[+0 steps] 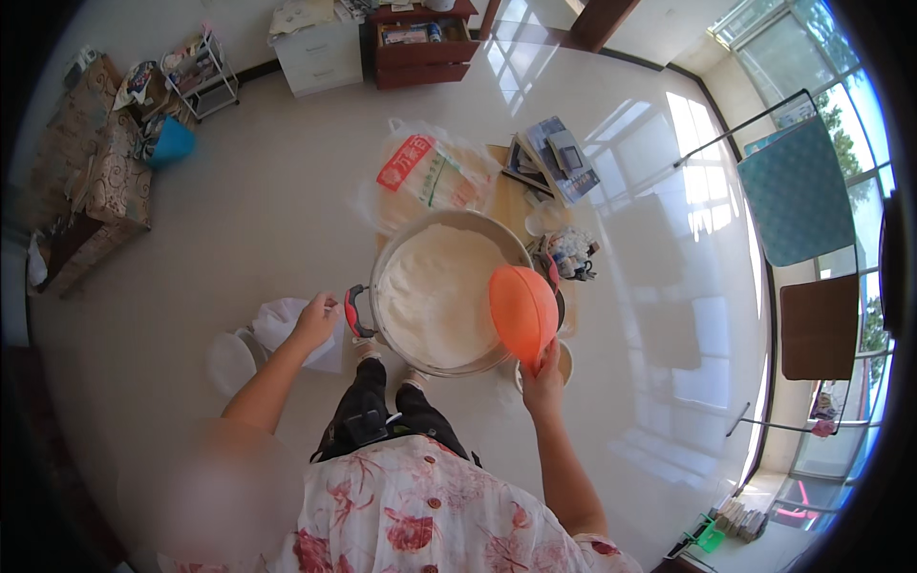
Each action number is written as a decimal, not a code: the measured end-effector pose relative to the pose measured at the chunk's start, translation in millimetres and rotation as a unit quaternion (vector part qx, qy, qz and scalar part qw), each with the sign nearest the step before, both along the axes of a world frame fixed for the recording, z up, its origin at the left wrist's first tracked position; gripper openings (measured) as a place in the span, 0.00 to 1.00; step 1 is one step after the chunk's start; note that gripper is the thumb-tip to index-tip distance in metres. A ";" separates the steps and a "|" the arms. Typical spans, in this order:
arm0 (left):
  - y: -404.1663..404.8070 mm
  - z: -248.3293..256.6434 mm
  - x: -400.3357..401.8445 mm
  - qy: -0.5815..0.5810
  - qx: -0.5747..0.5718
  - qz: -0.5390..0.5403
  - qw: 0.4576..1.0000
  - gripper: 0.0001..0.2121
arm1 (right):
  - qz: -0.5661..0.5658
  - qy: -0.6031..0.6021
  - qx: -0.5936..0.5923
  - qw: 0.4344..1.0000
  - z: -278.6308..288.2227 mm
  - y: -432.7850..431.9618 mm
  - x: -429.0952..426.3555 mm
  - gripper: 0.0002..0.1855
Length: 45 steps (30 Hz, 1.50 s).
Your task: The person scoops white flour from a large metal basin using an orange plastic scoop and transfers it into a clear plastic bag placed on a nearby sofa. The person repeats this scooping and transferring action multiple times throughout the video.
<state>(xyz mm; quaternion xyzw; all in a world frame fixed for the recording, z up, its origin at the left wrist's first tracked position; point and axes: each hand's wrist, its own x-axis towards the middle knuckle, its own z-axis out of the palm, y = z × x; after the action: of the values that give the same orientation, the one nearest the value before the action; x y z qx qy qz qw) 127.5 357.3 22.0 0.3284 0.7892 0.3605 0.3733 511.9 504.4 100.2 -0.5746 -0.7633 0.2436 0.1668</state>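
A wide metal pot (pixel 380 258) filled with white powder, which looks like flour (pixel 437 301), stands before me. My right hand (pixel 543 383) grips the handle of an orange plastic scoop (pixel 526 308), whose rounded underside faces up over the pot's right rim. The inside of the scoop is hidden. My left hand (pixel 317 320) hovers just left of the pot's red and black side handle (pixel 354 311), apart from it, with curled fingers; whether it holds anything small is unclear. Below that hand lies a white plastic bag (pixel 276 319).
Behind the pot, a printed plastic bag (pixel 437 172) and books (pixel 562 161) lie on a low table (pixel 510 197). A container of small items (pixel 569 254) sits at the right. A bowl (pixel 566 362) is partly behind my right hand. A white bucket (pixel 233 358) stands lower left.
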 end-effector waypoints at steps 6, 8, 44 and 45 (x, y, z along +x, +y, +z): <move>51.0 50.5 -1.1 0.204 0.110 -0.063 0.971 0.15 | -0.019 -0.031 -0.034 0.999 31.2 21.3 -25.7 0.37; 59.6 47.8 -2.7 0.204 0.102 -0.084 0.970 0.15 | -0.007 -0.063 -0.030 0.998 28.4 21.3 -31.5 0.36; 201.1 -31.3 75.7 0.134 0.126 -0.235 0.954 0.18 | -0.116 -0.002 -0.167 0.979 11.4 -13.8 -27.8 0.27; 189.8 -19.0 73.1 0.127 0.115 -0.265 0.949 0.18 | -0.101 -0.023 -0.148 0.984 9.7 -13.0 -29.8 0.27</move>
<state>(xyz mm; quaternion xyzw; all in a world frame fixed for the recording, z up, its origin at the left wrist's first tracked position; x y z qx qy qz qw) 200.6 547.1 2.9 0.6094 0.6678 0.2918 0.3123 482.0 491.4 109.9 -0.6725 -0.6608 0.3221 0.0861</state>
